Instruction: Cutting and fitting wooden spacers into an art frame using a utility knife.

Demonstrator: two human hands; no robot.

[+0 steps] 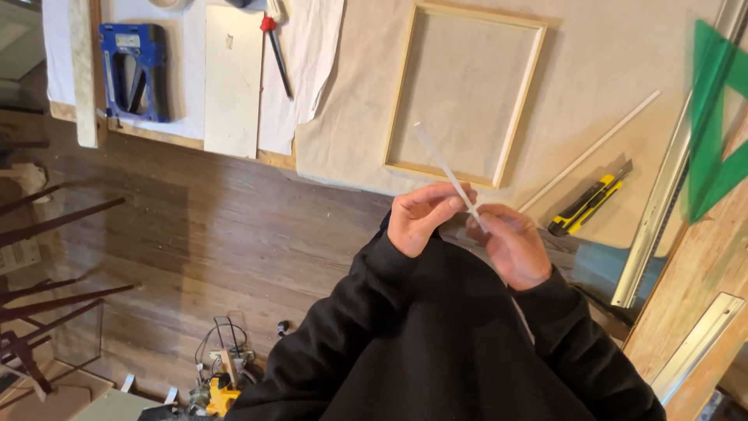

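Both my hands hold one thin white strip (pixel 440 160) in front of my chest, near the table's front edge. My left hand (pixel 421 218) pinches its lower part with curled fingers. My right hand (pixel 510 242) grips the strip's near end beside it. The strip slants up and to the left over a light wooden rectangular frame (pixel 403 82) that lies flat on beige cloth (pixel 600 54). Black sleeves cover both my arms.
A second long white strip (pixel 592 150) and a yellow-black utility knife (pixel 588 201) lie to the right of the frame. A metal ruler (pixel 666 183) and green set square (pixel 713 140) sit further right. At the left are a blue tool (pixel 134 70), white board (pixel 232 78) and red-tipped tool (pixel 276 51).
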